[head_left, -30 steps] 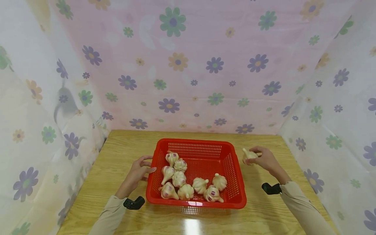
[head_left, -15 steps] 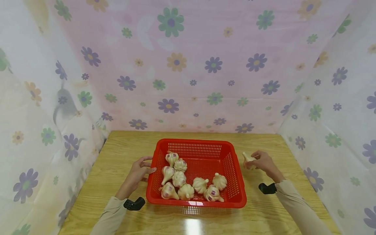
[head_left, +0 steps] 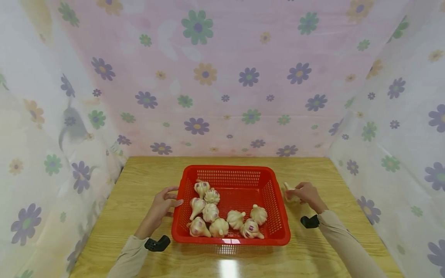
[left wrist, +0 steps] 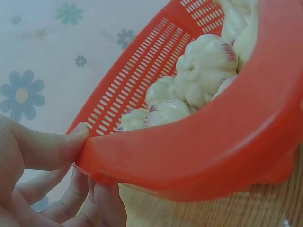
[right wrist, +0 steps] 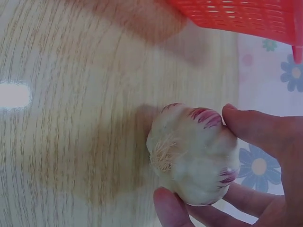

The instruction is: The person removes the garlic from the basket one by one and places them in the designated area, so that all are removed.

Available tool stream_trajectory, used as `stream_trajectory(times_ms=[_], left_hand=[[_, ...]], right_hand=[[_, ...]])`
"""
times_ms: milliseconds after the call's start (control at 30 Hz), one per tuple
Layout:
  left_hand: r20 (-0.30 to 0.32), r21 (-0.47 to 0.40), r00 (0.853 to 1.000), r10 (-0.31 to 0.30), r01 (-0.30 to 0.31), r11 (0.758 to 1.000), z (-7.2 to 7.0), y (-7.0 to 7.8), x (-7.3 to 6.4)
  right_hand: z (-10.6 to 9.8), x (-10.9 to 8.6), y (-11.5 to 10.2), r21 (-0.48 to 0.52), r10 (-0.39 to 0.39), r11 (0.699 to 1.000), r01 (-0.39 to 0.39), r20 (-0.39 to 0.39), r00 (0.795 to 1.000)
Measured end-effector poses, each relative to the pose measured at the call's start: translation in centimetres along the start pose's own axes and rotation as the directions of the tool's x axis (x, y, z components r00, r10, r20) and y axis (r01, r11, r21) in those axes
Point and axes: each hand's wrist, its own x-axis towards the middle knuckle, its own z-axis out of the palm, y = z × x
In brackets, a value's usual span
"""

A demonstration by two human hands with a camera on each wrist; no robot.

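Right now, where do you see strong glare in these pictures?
Head view: glare on the wooden table, bottom centre, and on the front rim of the red plastic basket; right wrist view: table glare, left edge; left wrist view: nothing so strong.

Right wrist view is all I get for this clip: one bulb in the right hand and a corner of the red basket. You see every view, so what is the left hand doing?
Observer: The left hand grips the left side of the basket.
Operator: My view cuts off most of it. Is anything inside?
Observer: Yes, nine bulbs show inside it in the head view.
Operator: And on which side of it is the held bulb?
Observer: The head view shows that one outside, by the right side.
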Motion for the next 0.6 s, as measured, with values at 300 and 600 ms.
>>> stream_trajectory(times_ms=[300, 600], left_hand=[[0.003, 0.006, 1.000, -0.005, 0.005, 1.000, 0.04, 0.14, 0.12], [-0.002, 0.008, 1.000, -0.012, 0.012, 1.000, -0.11, -0.01, 0.00]], right_hand=[[0.32, 0.90, 0.45, -0.029, -0.001, 1.000, 0.001, 0.020, 1.000], [0.13, 0.80, 0.24, -0.021, 0.018, 1.000, -0.017, 0.049, 0.999]])
